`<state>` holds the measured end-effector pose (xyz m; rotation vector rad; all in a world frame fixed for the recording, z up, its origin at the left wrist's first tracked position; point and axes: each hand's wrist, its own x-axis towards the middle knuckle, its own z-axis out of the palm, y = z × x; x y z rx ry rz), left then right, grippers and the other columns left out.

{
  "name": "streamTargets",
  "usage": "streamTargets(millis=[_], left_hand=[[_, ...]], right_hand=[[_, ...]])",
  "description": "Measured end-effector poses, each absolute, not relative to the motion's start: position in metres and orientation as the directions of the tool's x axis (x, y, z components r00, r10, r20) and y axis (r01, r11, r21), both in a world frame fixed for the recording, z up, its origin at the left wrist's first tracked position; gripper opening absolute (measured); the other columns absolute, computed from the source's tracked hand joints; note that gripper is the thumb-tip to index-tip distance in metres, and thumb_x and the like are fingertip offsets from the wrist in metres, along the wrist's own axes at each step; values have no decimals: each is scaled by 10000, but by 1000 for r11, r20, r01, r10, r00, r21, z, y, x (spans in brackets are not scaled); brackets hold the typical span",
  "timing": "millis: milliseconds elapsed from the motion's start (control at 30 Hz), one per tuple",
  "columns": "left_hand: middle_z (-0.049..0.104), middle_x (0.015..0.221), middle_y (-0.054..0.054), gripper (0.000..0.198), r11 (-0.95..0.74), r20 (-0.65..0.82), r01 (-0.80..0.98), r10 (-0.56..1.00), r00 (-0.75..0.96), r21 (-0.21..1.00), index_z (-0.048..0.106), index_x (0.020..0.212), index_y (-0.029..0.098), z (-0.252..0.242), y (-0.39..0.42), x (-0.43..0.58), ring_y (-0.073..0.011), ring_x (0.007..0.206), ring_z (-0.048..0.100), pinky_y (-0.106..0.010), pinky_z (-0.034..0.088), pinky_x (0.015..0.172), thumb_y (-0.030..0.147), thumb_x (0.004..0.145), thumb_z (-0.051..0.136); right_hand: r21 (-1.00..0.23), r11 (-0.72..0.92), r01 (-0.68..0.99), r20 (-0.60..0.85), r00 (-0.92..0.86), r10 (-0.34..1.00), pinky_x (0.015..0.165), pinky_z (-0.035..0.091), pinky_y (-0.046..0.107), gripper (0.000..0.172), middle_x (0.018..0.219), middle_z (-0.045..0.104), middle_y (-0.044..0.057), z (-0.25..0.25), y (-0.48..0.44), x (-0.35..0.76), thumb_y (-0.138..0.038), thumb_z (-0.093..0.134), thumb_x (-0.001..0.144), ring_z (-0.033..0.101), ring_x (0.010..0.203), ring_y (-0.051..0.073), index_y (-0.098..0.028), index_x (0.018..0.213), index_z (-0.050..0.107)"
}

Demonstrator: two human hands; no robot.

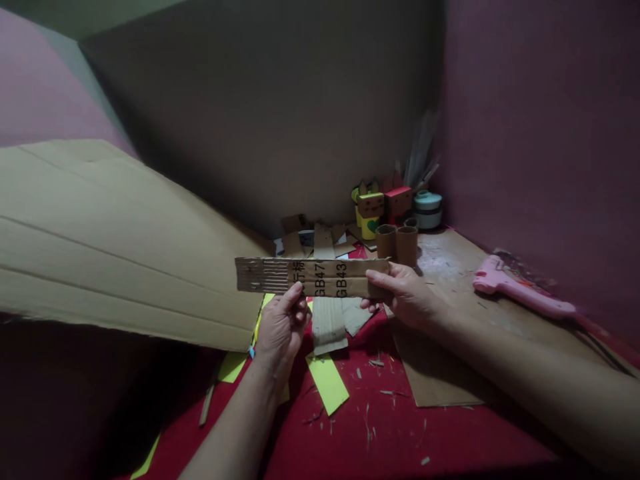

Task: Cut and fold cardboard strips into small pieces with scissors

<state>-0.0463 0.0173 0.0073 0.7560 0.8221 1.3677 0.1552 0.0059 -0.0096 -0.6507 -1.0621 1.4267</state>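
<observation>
Both hands hold a long cardboard strip (327, 277) level above the red-covered table. Black printed characters run across its middle, and its left end has the top paper peeled off so the ridges show. My left hand (283, 327) pinches the lower edge near the peeled part, thumb on the front. Gripping the right end is my right hand (407, 293), its thumb across the front face and other fingers behind, partly hidden. Beneath the strip lie another piece of corrugated cardboard (330, 327) and a yellow paper strip (327, 383).
A large cardboard sheet (125, 247) leans at the left. Brown cardboard tubes (407, 245), a yellow figure (369, 217), a red figure (399, 203) and a light-blue pot (428, 210) stand at the back. A pink glue gun (523, 290) lies right, on a brown board (440, 367).
</observation>
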Motion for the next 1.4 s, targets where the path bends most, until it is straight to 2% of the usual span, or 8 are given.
streamTargets(millis=[167,467,667,800,1033,1100,1233,1400], left_hand=[[491,442,72,328,65,-66,-529,998,17,846,472,561,155,5,19,-48,-17,348,368,-144,277,366,197,595,796],[477,419,74,411,27,-32,-514,999,0,857,422,519,167,0,20,-47,-19,327,330,-159,247,349,269,571,817],[492,424,60,406,17,-16,-490,1000,7,871,454,512,155,-1,19,-46,-17,315,338,-168,263,347,319,551,823],[514,440,54,394,21,-17,-493,1000,13,870,476,531,150,0,19,-47,-24,318,364,-166,276,343,311,534,835],[410,326,60,473,80,-85,-505,996,14,859,426,468,174,2,25,-54,-46,238,289,-186,232,267,494,732,654],[431,335,51,444,95,-103,-500,995,11,861,467,500,164,2,26,-55,-61,234,326,-191,245,257,469,799,591],[584,477,8,352,40,-74,-517,996,-45,855,512,603,153,-1,27,-53,-83,290,448,-194,314,269,363,885,498],[604,500,-4,310,14,-53,-527,997,-57,850,498,629,158,-1,28,-52,-93,316,483,-192,336,290,351,868,539]], right_hand=[[-889,108,-445,198,-161,967,435,473,234,226,725,659,37,-13,7,155,-313,668,786,630,503,137,-146,905,573],[-897,53,-438,114,-116,987,517,537,252,227,807,696,65,-14,6,157,-299,700,755,617,573,135,-147,911,634],[-870,-105,-481,-73,-86,994,428,520,229,68,734,696,77,-7,1,152,-183,634,778,608,491,140,-153,839,628],[-845,-144,-516,-122,-76,990,358,472,203,44,692,674,58,-8,3,151,-144,598,793,597,450,134,-159,835,598],[-815,-137,-564,-100,-96,990,329,433,183,40,720,645,41,-16,10,154,-162,582,828,572,429,105,-157,851,549],[-807,-163,-568,-147,-74,986,337,462,195,64,717,635,22,-15,9,154,-154,570,839,592,433,117,-180,868,519],[-786,-190,-588,-196,-54,979,394,536,223,117,741,641,13,-13,7,154,-124,546,853,630,461,133,-213,862,470],[-771,-199,-605,-213,-50,976,410,552,227,122,754,633,23,-13,8,153,-126,533,865,638,495,136,-216,836,454]])
